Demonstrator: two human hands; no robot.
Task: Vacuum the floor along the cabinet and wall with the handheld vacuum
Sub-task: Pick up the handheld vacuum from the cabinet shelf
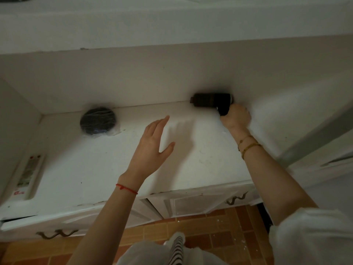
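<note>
Vacuum lies against the wall on the tabletop, right hand fingers clamped around its handle to lift it, left hand fingers apart, empty.

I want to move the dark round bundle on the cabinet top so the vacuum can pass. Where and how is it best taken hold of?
The free left hand could take the dark round bundle from above, fingers spanning its rounded sides. It lies flat and low on the cabinet top, close to the back wall, so the front and top are open. Its clear wrap looks loose, so a grip on the body seems surer.
</note>
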